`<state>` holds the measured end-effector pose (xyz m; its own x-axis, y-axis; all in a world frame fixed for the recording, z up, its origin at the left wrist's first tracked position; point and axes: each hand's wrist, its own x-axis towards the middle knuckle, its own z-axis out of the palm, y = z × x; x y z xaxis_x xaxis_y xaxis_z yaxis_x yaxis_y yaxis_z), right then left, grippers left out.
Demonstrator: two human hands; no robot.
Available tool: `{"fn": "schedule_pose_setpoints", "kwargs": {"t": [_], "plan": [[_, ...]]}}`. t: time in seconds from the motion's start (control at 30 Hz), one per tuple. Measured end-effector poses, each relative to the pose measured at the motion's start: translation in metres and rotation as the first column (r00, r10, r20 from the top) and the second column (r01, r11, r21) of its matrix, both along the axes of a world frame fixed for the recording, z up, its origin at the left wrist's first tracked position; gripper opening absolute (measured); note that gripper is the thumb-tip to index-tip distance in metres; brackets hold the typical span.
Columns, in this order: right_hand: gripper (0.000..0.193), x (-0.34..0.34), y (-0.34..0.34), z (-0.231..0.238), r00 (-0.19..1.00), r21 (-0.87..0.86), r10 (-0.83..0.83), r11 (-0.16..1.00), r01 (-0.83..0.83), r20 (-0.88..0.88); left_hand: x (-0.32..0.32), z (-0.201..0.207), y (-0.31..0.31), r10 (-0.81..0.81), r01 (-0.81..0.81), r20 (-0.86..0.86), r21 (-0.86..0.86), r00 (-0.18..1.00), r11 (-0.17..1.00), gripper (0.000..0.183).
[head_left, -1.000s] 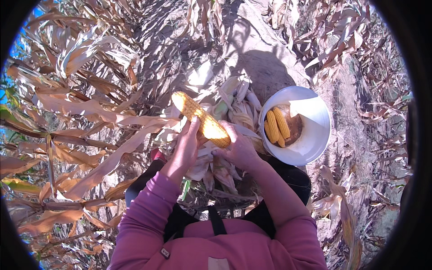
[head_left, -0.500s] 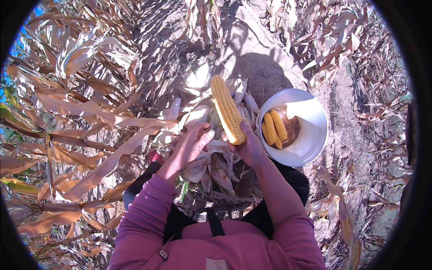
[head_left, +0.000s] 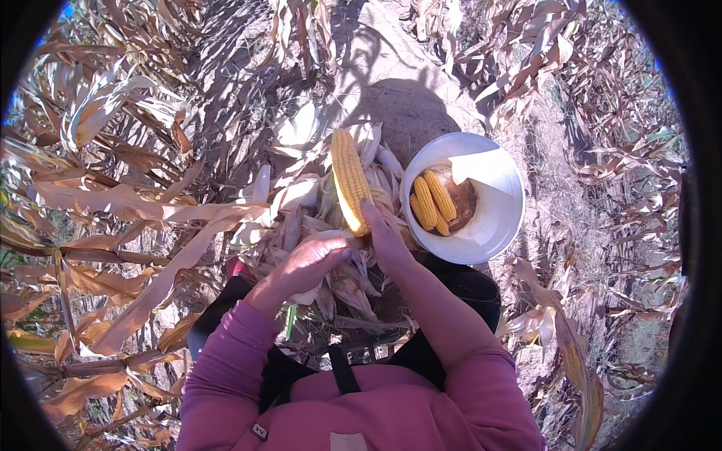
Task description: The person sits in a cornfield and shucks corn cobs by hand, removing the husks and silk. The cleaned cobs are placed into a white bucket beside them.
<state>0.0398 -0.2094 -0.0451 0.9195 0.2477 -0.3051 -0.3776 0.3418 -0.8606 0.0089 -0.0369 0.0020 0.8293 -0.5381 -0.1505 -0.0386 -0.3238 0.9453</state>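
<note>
1. Yellow, husked corn cob (head_left: 347,180): the right hand (head_left: 386,239) gripped its lower end above dry husks (head_left: 299,192).
2. Left hand (head_left: 303,267) was empty, fingers extended.
3. Bare cobs (head_left: 438,195) already lay in the white bucket (head_left: 498,214); not this one.

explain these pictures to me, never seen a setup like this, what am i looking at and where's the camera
There is no robot here, just a person's two bare hands. The view comes from the left one of two wide cameras worn on the head, looking down, so straight edges bend near the rim. The pink sleeves are the wearer's own.

The right hand holds a yellow corn cob near its lower end. The left hand is close to that end; whether it touches isn't clear.

Pale husks lie on the ground in front. To the right stands a white bucket with several more cobs inside. Dry corn plants are on both sides.
</note>
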Motion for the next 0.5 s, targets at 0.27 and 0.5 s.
{"fn": "schedule_pose_setpoints", "kwargs": {"t": [0.27, 0.5], "plan": [[0.039, -0.002, -0.014, 0.008, 0.998, -0.065, 0.030, 0.998, -0.026, 0.057, 0.004, -0.013, 0.019, 0.180, -0.221, -0.274, -0.126, 0.945, 0.967, 0.065], [0.069, -0.021, 0.007, 0.001, 0.881, -0.191, 0.397, 0.915, -0.357, 0.258, 0.006, -0.021, 0.011, 0.472, -0.633, -0.432, -0.413, 0.769, 0.654, 0.055]]}}
